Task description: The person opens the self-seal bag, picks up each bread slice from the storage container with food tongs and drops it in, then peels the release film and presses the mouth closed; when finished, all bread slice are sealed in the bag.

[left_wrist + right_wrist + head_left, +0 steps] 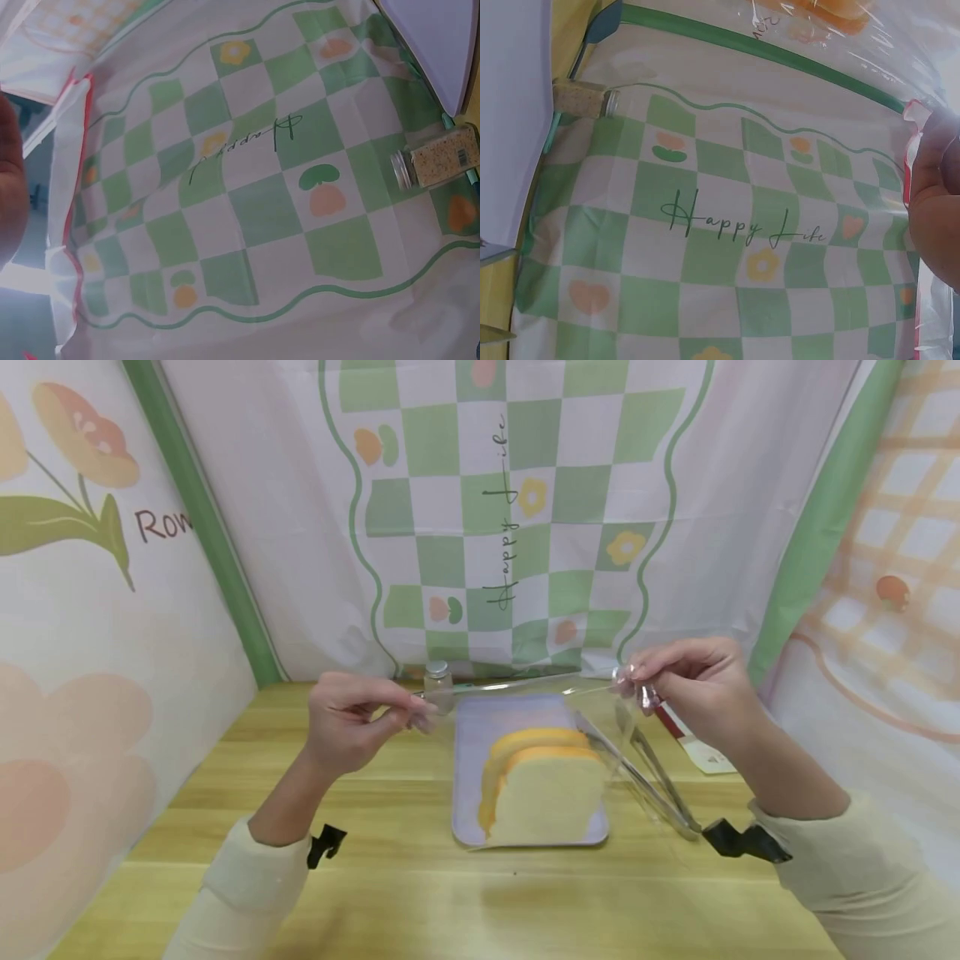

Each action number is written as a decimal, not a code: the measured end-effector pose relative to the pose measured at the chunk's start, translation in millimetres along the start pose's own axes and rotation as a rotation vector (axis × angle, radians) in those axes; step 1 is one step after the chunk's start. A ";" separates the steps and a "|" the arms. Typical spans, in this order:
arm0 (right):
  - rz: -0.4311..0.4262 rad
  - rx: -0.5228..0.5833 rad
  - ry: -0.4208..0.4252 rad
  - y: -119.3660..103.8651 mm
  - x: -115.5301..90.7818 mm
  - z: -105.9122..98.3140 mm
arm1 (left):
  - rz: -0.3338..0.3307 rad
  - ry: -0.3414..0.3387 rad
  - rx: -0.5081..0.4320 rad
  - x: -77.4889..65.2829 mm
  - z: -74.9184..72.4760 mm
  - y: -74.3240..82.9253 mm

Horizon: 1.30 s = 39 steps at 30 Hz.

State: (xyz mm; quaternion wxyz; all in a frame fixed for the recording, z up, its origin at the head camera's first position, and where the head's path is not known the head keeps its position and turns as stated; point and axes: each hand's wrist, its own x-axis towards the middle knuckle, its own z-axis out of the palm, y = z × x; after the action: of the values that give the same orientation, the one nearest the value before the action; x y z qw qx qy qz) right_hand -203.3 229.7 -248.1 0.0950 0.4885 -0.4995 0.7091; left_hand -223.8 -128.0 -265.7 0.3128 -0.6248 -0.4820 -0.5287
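Clear plastic film (517, 683) is stretched between my two raised hands and hangs over the middle of the table. My left hand (348, 720) pinches its left end between thumb and fingers; my right hand (701, 681) pinches the gathered right end. Through the film, thick bread slices (551, 797) with an orange crust show upright on a lilac tray (468, 760). In the right wrist view the film (889, 49) crosses the upper right, shiny and wrinkled. Only a part of each hand enters its own wrist view, at the edge.
Metal tongs (663, 785) lie right of the tray, partly behind the film. Past them is a red and white packet (708, 756). A small glass jar (438, 683) with a silver lid stands at the table's back edge, before a green checked cloth (532, 535).
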 end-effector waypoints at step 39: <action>0.106 -0.320 -0.222 5.9 7.0 -21.3 | -0.117 -0.119 -0.096 11.5 -6.0 10.7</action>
State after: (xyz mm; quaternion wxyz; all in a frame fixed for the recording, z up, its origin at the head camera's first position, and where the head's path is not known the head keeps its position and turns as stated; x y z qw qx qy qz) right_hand -223.2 241.4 -246.8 0.0783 0.5152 -0.6384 0.5664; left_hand -216.3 -133.9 -251.9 0.2220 -0.6400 -0.5094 -0.5306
